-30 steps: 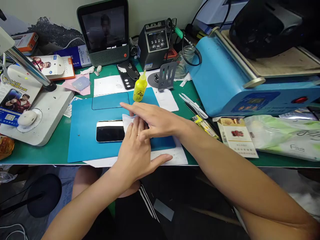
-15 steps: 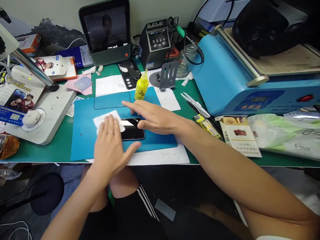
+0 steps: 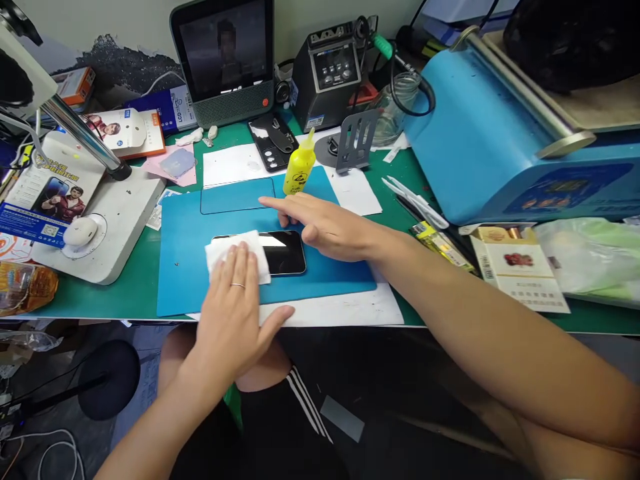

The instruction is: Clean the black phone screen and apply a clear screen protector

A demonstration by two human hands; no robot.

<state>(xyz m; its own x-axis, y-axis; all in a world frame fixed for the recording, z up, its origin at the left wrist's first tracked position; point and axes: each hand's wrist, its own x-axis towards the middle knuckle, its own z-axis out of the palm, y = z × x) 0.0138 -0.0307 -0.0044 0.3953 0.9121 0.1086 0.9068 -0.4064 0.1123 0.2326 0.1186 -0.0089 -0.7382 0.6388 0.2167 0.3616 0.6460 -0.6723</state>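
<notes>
My left hand (image 3: 233, 300) lies flat over a folded white wipe (image 3: 250, 243), fingers stretched out and thumb spread to the side. The wipe covers the left part of a smartphone (image 3: 285, 253), which lies with its black glossy screen up on a blue mat (image 3: 185, 280). My right hand (image 3: 325, 227) hovers by the phone's upper right corner with its index finger extended and thumb apart, holding nothing. Its fingertip is near a clear black-edged glass sheet (image 3: 235, 195) on the mat. Just behind that hand stands a yellow bottle (image 3: 300, 167) with a pointed nozzle.
A black phone back (image 3: 273, 141), a grey stand (image 3: 356, 140), a soldering station (image 3: 327, 73) and a screen device (image 3: 225, 60) line the back. At right are a blue machine (image 3: 475, 133), tweezers (image 3: 417, 200) and a cigarette pack (image 3: 517, 267). A lamp base (image 3: 115, 227) stands left.
The view has swung, shifting everything rightward. My left hand has slid the wipe slightly toward me, uncovering the phone's far left edge. My right thumb has drawn back from over the phone.
</notes>
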